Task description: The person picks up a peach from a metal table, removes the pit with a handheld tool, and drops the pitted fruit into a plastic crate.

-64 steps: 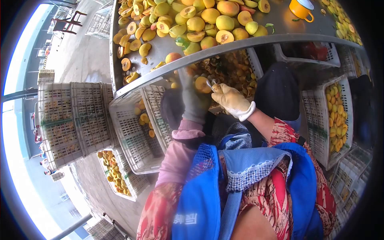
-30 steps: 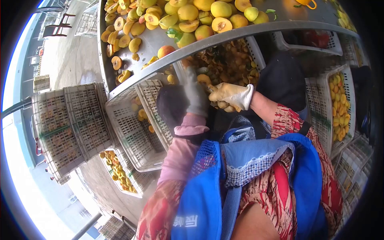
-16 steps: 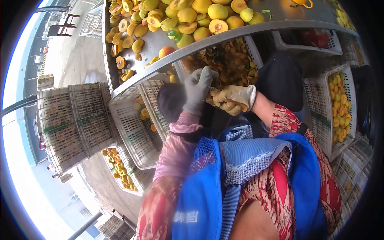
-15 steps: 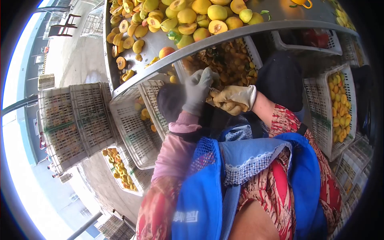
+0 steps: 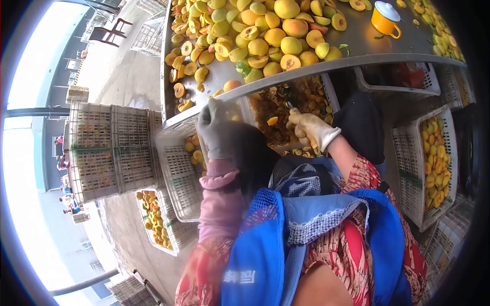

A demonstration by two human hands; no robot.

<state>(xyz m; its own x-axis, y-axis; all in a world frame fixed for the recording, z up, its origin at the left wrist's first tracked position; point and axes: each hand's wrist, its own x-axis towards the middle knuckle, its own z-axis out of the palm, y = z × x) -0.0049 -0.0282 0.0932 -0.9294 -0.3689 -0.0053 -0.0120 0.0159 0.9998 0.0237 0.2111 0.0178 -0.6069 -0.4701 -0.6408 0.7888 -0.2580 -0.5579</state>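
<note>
My left hand (image 5: 214, 130), in a grey glove, is raised at the metal table's front edge (image 5: 240, 92), beside a white crate (image 5: 181, 176) with some fruit inside. Its fingers are smeared, and anything in them is hidden. My right hand (image 5: 310, 131), in a cream glove, is closed around a small tool whose metal tip (image 5: 290, 105) sticks out toward the table. It is over a crate of brown fruit scraps (image 5: 311, 97). An orange fruit piece (image 5: 272, 121) shows above those scraps, between my hands. Halved and whole yellow fruit (image 5: 258, 47) are heaped on the table.
An orange mug with a white lid (image 5: 385, 20) stands on the table. At the right is a crate of fruit halves (image 5: 408, 173). Stacked crates (image 5: 112, 148) and a low fruit crate (image 5: 158, 219) are on the left. People (image 5: 69, 199) are far off at left.
My hands, together before, are now apart. My left hand has moved left toward the table edge, and my right hand stays over the scraps. The view has shifted, showing more of the table.
</note>
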